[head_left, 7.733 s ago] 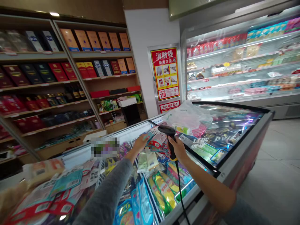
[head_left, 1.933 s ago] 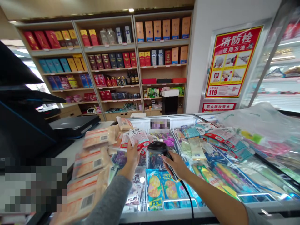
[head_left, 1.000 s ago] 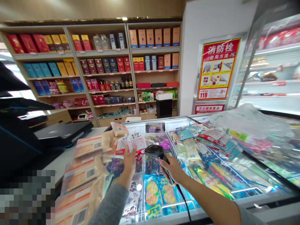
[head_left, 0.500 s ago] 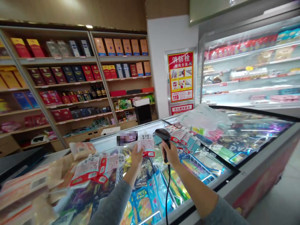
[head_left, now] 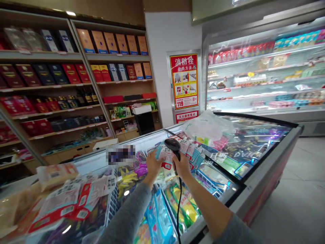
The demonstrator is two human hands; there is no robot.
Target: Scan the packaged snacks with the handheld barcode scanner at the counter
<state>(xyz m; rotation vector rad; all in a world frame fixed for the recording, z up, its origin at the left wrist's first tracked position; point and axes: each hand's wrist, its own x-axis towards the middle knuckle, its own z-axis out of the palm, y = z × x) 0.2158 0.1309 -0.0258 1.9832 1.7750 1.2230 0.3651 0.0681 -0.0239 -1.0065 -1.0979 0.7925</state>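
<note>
My right hand (head_left: 182, 166) is wrapped round the handle of a black barcode scanner (head_left: 172, 145), its head tilted towards the left and its cable (head_left: 179, 206) hanging down. Close beside it, my left hand (head_left: 153, 166) grips the edge of a flat white, red and teal juice pouch (head_left: 166, 156) with a barcode at its lower corner. The fingers partly cover this pouch. Just behind the scanner, a spread of similar pouches (head_left: 194, 154) lies on the freezer's glass. Another heap of these pouches (head_left: 76, 200) rests on the left.
Under both hands is a glass-topped chest freezer (head_left: 266, 189) with bagged goods in wire baskets. A crumpled clear plastic bag (head_left: 208, 127) lies on its glass. Brown packets (head_left: 57, 173) sit at the left. Shelves of boxes (head_left: 111, 56) and a lit refrigerated cabinet (head_left: 264, 74) stand behind.
The view has turned to the right. My left hand has carried the pouch closer to the scanner and the spread of pouches behind it. My right hand still holds the scanner.
</note>
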